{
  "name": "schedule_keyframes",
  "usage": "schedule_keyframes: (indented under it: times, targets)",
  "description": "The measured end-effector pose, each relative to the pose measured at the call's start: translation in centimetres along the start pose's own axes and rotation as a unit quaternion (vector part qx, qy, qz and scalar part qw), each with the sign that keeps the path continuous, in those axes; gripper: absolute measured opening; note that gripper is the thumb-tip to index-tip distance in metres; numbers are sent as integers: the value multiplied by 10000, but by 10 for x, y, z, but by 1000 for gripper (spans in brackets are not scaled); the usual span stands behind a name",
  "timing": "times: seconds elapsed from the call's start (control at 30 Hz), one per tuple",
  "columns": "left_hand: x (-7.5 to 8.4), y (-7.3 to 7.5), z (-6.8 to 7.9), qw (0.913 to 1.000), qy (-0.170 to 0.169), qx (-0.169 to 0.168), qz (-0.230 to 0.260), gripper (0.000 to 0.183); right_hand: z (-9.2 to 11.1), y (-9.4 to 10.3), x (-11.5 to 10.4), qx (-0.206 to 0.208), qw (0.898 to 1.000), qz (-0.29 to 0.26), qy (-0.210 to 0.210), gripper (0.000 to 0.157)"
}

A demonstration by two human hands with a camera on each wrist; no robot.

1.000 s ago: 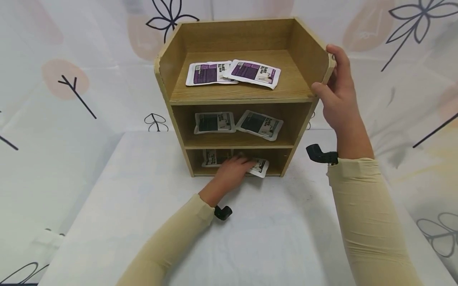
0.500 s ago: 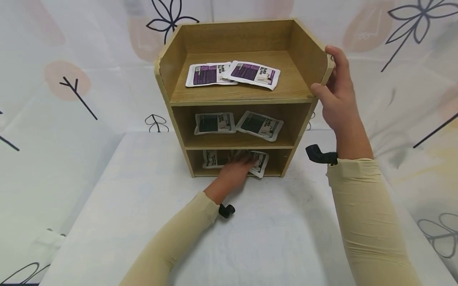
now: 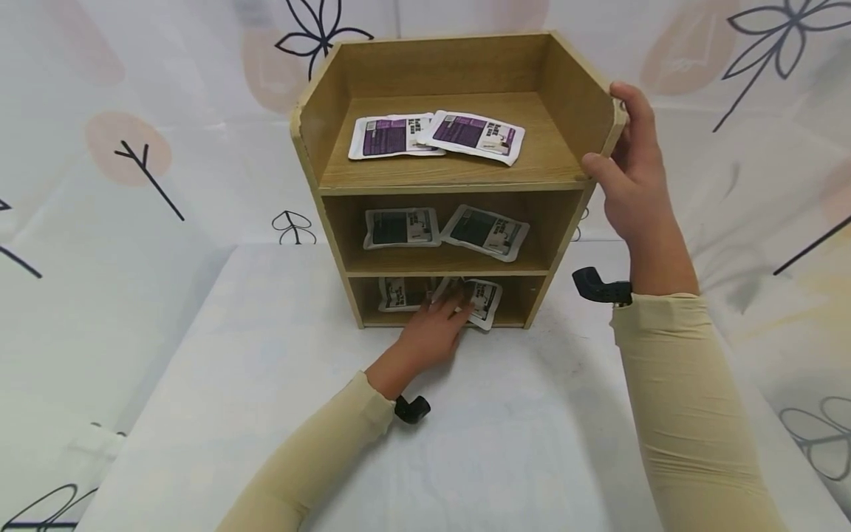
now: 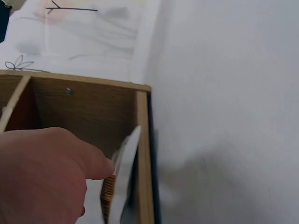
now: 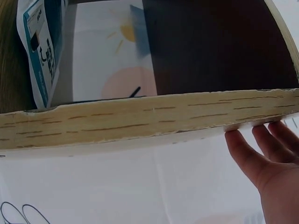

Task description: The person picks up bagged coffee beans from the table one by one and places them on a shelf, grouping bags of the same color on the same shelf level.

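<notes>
A small three-level wooden shelf (image 3: 442,188) stands upright on the white table. My left hand (image 3: 432,332) reaches into its bottom compartment, fingers extended over a flat white printed packet (image 3: 484,301). Part of another packet shows behind those fingers, and a packet (image 3: 399,293) lies to their left. In the left wrist view, a fingertip comes right up to the upright-looking edge of a white packet (image 4: 125,172). My right hand (image 3: 634,177) grips the shelf's right side panel, thumb at the front edge. Its fingertips press against the panel's outside in the right wrist view.
Two purple-labelled packets (image 3: 475,135) overlap on the top level. On the middle level lie two dark green packets, one straight (image 3: 402,227) and one slanted (image 3: 485,232). A white patterned sheet (image 3: 133,214) hangs behind the table (image 3: 505,443).
My left hand's fingers have shifted about over the bottom packets. More of the right-hand packet shows, and another one is now visible behind it. My right hand keeps its hold.
</notes>
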State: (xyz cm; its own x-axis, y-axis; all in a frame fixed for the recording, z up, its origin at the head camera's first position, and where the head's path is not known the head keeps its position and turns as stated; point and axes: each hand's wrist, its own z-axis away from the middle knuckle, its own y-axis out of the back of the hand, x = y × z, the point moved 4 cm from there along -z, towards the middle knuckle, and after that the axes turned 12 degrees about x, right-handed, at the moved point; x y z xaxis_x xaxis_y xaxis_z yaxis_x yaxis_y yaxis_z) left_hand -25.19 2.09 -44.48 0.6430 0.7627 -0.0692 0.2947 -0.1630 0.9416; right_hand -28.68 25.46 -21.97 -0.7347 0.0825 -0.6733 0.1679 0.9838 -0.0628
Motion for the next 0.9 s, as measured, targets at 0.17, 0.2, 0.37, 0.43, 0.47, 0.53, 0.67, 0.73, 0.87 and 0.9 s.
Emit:
schedule_keyframes:
  times: [0.17, 0.2, 0.37, 0.43, 0.47, 0.53, 0.67, 0.73, 0.87, 0.9]
  targets:
    - [3, 13, 6, 9998, 32, -175, 112, 51, 0, 1, 1, -1, 9997, 139, -194, 61]
    - [3, 15, 7, 9997, 49, -203, 137, 51, 0, 1, 1, 6, 9995, 210, -249, 62]
    - [1, 24, 13, 9989, 182, -329, 292, 54, -1, 3, 3, 34, 9985, 300, -463, 62]
    - [-1, 27, 16, 9987, 245, -308, 322, 54, -1, 4, 3, 44, 9985, 343, -436, 62]
    - [-2, 29, 17, 9987, 276, -279, 320, 53, -1, 4, 3, 20, 9986, 408, -341, 62]
    - [-6, 32, 21, 9987, 338, -241, 305, 53, -1, 4, 1, -31, 9989, 418, -191, 62]
    - [-15, 41, 30, 9985, 446, -173, 279, 52, 0, 5, -3, -54, 9954, 938, -191, 64]
    - [-20, 47, 35, 9984, 471, -62, 295, 52, 2, 7, -4, -20, 9903, 1312, -463, 68]
    - [-30, 61, 45, 9979, 522, 258, 272, 51, 7, 11, -3, -9, 9803, 1754, -913, 77]
    - [-33, 65, 46, 9976, 543, 340, 264, 51, 9, 12, -2, -34, 9773, 1871, -997, 78]
